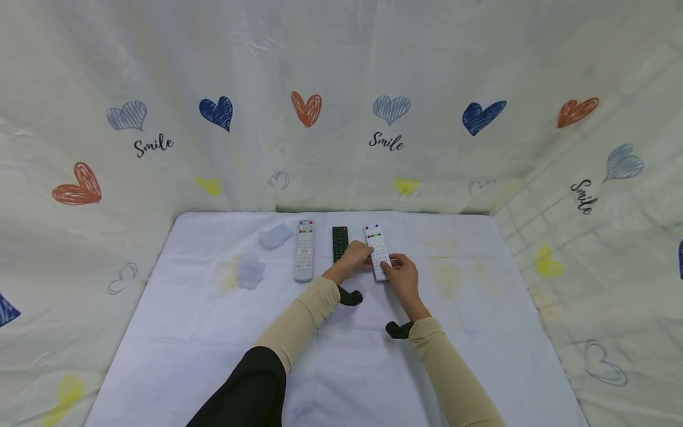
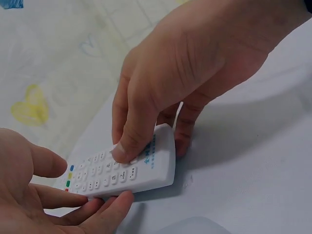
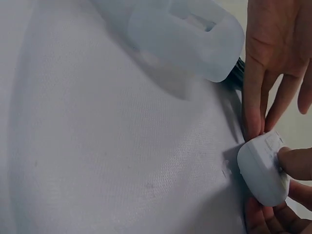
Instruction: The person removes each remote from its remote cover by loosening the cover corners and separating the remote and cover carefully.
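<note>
A white remote control point(image 1: 379, 255) with white buttons and a few coloured ones is between my two hands on the right of the row. My right hand point(image 1: 404, 277) grips its near end, thumb on the button face and fingers around the far side and underneath. My left hand point(image 1: 354, 256) reaches to its left edge; in the right wrist view the fingers of this left hand point(image 3: 278, 44) point down, fingertips at the remote's side. In the left wrist view the left thumb point(image 2: 48, 163) stands off the remote's face point(image 2: 105, 170). The left forearm partly covers a black remote control point(image 1: 340, 237).
Left of the black remote lies a grey-white remote control point(image 1: 304, 255). Two bluish-grey patches point(image 1: 275, 236) show on the white-covered table point(image 1: 213, 356), farther left. A pale curtain point(image 1: 341, 53) printed with hearts hangs behind the table's back edge and along its sides.
</note>
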Demonstrator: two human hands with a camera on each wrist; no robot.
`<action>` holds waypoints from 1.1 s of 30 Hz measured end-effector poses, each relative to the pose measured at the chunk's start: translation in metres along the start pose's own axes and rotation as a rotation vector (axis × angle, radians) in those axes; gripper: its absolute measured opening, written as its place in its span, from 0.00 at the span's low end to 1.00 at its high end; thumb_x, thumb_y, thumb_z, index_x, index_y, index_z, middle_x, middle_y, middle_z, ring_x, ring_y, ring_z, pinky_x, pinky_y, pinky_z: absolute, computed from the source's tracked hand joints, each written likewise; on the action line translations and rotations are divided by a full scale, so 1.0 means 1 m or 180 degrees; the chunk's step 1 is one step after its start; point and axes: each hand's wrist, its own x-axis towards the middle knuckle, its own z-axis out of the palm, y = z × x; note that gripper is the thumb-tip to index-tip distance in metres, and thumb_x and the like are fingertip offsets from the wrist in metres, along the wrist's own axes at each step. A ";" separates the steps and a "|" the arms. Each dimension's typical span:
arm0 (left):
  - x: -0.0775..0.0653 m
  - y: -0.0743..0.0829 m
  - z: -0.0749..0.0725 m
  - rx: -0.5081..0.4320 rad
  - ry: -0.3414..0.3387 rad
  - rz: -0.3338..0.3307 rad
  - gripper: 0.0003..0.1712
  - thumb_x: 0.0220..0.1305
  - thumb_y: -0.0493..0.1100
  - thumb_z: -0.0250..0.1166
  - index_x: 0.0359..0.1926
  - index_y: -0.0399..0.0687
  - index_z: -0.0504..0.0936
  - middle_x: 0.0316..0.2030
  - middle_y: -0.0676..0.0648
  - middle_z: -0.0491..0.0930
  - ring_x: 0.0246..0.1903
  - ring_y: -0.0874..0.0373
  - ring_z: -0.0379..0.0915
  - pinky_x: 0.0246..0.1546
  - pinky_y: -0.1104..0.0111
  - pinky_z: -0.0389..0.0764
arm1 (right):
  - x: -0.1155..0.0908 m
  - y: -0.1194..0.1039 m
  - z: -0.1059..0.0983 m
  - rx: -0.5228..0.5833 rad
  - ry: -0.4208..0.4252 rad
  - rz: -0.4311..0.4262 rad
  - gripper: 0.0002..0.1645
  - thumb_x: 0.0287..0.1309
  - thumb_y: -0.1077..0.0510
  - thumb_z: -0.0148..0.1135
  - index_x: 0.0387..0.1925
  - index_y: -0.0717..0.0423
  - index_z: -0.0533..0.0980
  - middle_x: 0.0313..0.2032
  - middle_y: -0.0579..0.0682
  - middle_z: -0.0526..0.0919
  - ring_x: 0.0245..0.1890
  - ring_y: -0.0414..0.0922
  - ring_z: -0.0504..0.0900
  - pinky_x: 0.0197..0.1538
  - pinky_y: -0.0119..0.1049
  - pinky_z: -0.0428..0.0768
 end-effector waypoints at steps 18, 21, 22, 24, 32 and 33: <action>0.008 -0.008 -0.012 0.1484 -0.0375 0.0698 0.24 0.78 0.41 0.53 0.66 0.30 0.76 0.60 0.34 0.80 0.46 0.50 0.83 0.48 0.63 0.86 | 0.007 0.004 -0.017 -0.0884 -0.0506 -0.0314 0.24 0.70 0.53 0.65 0.57 0.67 0.75 0.48 0.64 0.83 0.46 0.54 0.81 0.45 0.40 0.80; 0.004 -0.004 -0.023 0.2134 -0.0557 0.1050 0.26 0.79 0.43 0.54 0.70 0.35 0.74 0.63 0.37 0.79 0.50 0.50 0.84 0.50 0.64 0.85 | 0.000 0.007 -0.027 -0.1218 -0.0691 -0.0513 0.25 0.71 0.53 0.65 0.59 0.67 0.74 0.49 0.62 0.82 0.46 0.53 0.81 0.47 0.43 0.81; 0.000 -0.001 -0.028 0.2298 -0.0608 0.1171 0.26 0.79 0.43 0.53 0.71 0.35 0.73 0.64 0.37 0.79 0.52 0.49 0.84 0.52 0.62 0.84 | -0.003 0.007 -0.031 -0.1310 -0.0749 -0.0565 0.25 0.71 0.53 0.65 0.60 0.66 0.73 0.49 0.62 0.82 0.45 0.52 0.81 0.47 0.43 0.81; -0.010 0.003 -0.040 0.2598 -0.0623 0.1410 0.25 0.79 0.42 0.53 0.71 0.36 0.73 0.63 0.38 0.79 0.55 0.49 0.83 0.55 0.61 0.83 | -0.012 0.005 -0.041 -0.1404 -0.0852 -0.0659 0.26 0.70 0.54 0.65 0.61 0.66 0.73 0.50 0.61 0.81 0.43 0.50 0.80 0.45 0.43 0.81; -0.070 0.013 -0.118 0.3609 -0.0200 0.1842 0.25 0.79 0.42 0.56 0.70 0.38 0.74 0.64 0.39 0.78 0.60 0.48 0.78 0.61 0.56 0.80 | -0.034 -0.004 -0.099 -0.1957 -0.1047 -0.1174 0.24 0.70 0.57 0.66 0.61 0.63 0.74 0.54 0.60 0.80 0.37 0.44 0.78 0.35 0.36 0.77; -0.077 0.013 -0.131 0.3751 -0.0101 0.1864 0.25 0.78 0.42 0.57 0.70 0.38 0.74 0.64 0.39 0.78 0.61 0.46 0.78 0.62 0.55 0.80 | -0.034 -0.004 -0.108 -0.2031 -0.1041 -0.1262 0.23 0.70 0.57 0.66 0.61 0.63 0.74 0.54 0.60 0.80 0.37 0.45 0.78 0.35 0.36 0.77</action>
